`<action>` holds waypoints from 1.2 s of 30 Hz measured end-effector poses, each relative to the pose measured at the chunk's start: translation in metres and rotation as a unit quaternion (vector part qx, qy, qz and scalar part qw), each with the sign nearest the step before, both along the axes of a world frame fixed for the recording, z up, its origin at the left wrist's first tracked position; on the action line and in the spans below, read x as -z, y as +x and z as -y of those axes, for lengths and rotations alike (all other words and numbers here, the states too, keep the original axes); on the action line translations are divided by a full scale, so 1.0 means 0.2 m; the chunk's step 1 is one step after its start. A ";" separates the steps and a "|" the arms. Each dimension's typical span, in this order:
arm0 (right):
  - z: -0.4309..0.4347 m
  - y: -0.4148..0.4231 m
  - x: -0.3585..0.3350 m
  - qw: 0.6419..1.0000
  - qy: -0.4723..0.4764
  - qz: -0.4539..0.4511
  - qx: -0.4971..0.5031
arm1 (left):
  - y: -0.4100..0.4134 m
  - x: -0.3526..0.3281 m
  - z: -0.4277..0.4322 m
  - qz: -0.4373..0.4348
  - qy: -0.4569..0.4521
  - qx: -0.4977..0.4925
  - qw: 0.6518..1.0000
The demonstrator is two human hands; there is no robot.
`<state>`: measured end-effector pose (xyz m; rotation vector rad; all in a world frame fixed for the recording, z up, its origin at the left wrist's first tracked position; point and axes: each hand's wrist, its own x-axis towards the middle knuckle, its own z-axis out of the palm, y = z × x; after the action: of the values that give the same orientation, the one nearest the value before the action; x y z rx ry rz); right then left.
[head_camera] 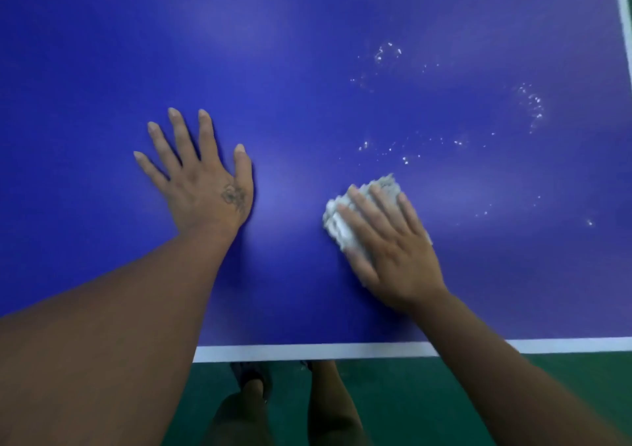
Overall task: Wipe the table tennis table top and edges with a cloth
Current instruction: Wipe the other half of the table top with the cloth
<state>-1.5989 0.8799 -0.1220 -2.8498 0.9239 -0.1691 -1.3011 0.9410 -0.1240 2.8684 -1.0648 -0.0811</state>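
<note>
Left hand (201,186) lies flat on the blue bench (307,52), fingers spread wide. Right hand (386,247), fingers straight, presses a crumpled white cloth (342,220) onto the bench near its front edge (307,351). White specks (531,104) lie beyond.

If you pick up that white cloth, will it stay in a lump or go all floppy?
Probably floppy: the cloth is bunched in soft folds under the right hand, so it would likely droop when lifted. Pushed, it should slide easily, since the blue table looks smooth.

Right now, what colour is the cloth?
Off-white with greyish patches; the cloth shows best in the head view, under the right hand.
</note>
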 end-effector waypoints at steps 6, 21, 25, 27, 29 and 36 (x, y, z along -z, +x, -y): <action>0.25 0.18 0.00 0.989 0.003 -0.014 0.150 | -0.01 0.00 0.01 0.001 -0.032 -0.018 0.999; 0.22 0.48 0.02 0.998 0.044 0.045 0.015 | -0.01 -0.02 0.04 -0.001 -0.059 -0.032 0.998; 0.41 0.29 0.03 0.995 -0.016 0.015 0.098 | -0.02 -0.03 0.04 0.000 -0.055 -0.031 0.998; 0.46 0.22 0.03 0.992 -0.026 -0.003 0.123 | -0.02 -0.03 0.04 0.003 -0.054 -0.031 0.998; 0.44 0.25 0.02 0.991 -0.028 -0.014 0.133 | -0.02 -0.02 0.04 0.001 -0.052 -0.032 0.998; 0.35 0.86 -0.02 0.998 0.038 0.044 0.022 | 0.00 0.00 0.03 0.008 -0.062 -0.026 0.998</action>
<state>-1.4278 0.8091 -0.1171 -2.7315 0.9545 -0.2564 -1.3014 0.9353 -0.1238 2.7880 -0.9600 0.0108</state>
